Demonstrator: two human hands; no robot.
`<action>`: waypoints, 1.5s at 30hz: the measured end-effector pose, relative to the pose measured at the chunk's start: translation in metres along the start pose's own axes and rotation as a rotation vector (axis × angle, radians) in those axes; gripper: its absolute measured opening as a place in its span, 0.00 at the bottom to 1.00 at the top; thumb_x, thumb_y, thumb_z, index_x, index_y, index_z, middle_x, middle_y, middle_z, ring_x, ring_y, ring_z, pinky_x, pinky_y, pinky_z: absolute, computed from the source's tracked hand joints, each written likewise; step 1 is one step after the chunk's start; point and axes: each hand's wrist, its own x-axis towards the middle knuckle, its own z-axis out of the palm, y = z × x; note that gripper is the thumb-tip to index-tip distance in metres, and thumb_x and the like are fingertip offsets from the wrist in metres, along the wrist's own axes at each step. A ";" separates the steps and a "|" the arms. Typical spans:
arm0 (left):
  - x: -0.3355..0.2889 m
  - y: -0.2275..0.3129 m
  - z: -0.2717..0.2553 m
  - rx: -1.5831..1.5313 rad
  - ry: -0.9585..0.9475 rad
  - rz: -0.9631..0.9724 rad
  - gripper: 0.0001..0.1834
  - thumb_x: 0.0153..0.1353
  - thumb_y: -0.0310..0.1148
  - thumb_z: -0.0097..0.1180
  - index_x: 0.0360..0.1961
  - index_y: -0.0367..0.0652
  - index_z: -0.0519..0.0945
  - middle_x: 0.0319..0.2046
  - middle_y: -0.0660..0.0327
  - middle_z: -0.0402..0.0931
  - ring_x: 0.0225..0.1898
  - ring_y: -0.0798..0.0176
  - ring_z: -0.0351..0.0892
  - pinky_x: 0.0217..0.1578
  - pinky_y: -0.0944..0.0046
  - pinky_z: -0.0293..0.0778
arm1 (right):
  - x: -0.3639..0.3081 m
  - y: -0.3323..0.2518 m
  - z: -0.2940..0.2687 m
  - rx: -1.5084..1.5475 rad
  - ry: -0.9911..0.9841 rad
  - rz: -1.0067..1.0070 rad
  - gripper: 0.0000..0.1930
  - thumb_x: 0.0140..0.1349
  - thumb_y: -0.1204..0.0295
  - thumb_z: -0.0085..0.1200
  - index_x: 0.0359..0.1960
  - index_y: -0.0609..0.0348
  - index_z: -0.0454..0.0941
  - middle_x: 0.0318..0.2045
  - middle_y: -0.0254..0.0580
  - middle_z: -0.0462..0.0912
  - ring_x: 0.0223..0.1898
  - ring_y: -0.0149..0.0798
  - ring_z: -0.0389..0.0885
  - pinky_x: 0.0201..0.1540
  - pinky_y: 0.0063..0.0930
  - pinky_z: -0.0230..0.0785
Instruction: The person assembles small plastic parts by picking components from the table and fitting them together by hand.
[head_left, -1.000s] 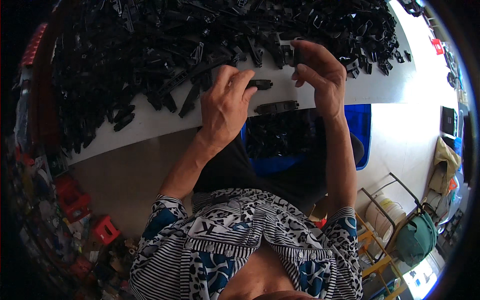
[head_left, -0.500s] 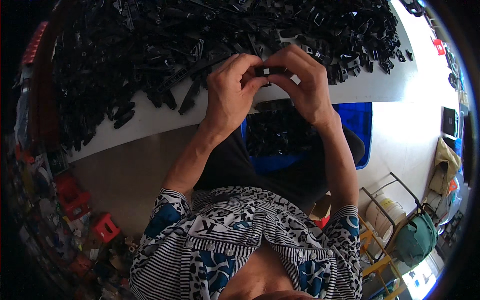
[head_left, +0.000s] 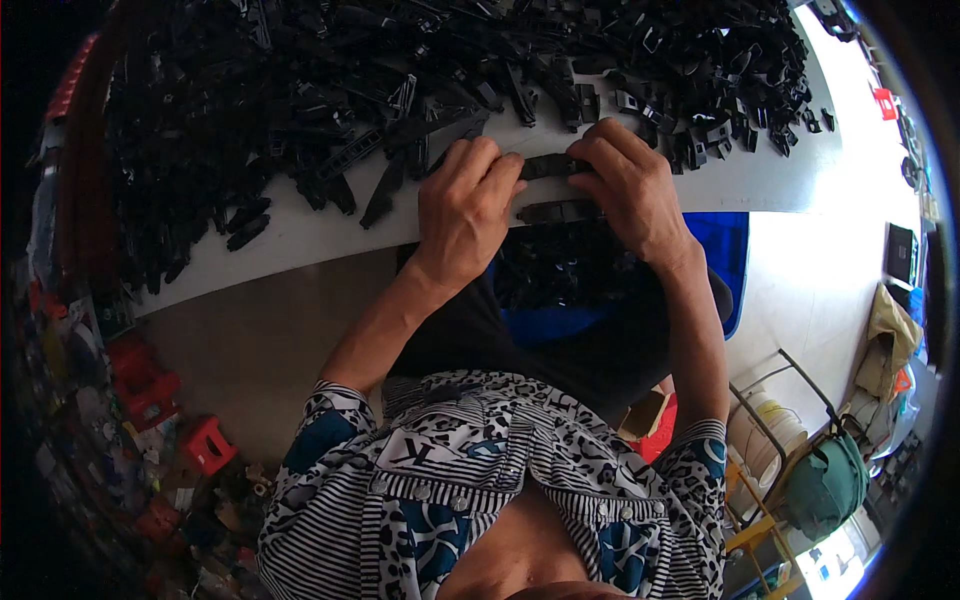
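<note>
Both hands pinch one black part [head_left: 553, 165] at the table [head_left: 330, 235] edge: left hand [head_left: 465, 205] at its 9 o'clock end, right hand [head_left: 630, 190] at 3. Huge pile [head_left: 400, 90] at 12 looks untouched; bin [head_left: 600, 275] at 6 holds some, so early days, I'd guess.

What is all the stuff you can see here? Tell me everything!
Small plastic parts: too many to count, black, heaped across the far side of the table.
Table: one, white, in front of the person.
Long plastic piece: one, black, held between both hands.
Second long piece: one, black, at the table's near edge.
Bin: one, blue, under the table edge, holding black parts.
Crates: a few, red, floor at left.
Bag: one, green, lower right.
Left hand: one, gripping the piece.
Right hand: one, gripping the piece.
</note>
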 end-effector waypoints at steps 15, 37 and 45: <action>0.001 -0.002 0.002 -0.139 -0.006 0.028 0.17 0.40 0.19 0.72 0.35 0.34 0.83 0.34 0.59 0.76 0.36 0.58 0.78 0.35 0.61 0.76 | -0.010 -0.014 -0.012 -0.213 -0.088 -0.069 0.10 0.51 0.77 0.60 0.34 0.65 0.73 0.34 0.42 0.70 0.35 0.43 0.77 0.34 0.35 0.77; -0.002 -0.002 -0.027 0.250 0.092 -0.109 0.21 0.44 0.25 0.73 0.40 0.43 0.76 0.36 0.60 0.68 0.33 0.58 0.78 0.30 0.59 0.76 | -0.021 -0.003 -0.021 -0.364 0.142 0.035 0.10 0.53 0.72 0.62 0.35 0.57 0.76 0.30 0.37 0.72 0.32 0.38 0.78 0.26 0.36 0.73; 0.009 -0.008 -0.009 0.265 -0.066 -0.208 0.20 0.52 0.26 0.70 0.44 0.43 0.74 0.39 0.58 0.72 0.36 0.56 0.81 0.29 0.58 0.75 | -0.004 0.003 -0.011 -0.632 0.020 0.317 0.10 0.56 0.73 0.60 0.40 0.56 0.78 0.34 0.42 0.75 0.40 0.42 0.80 0.30 0.37 0.75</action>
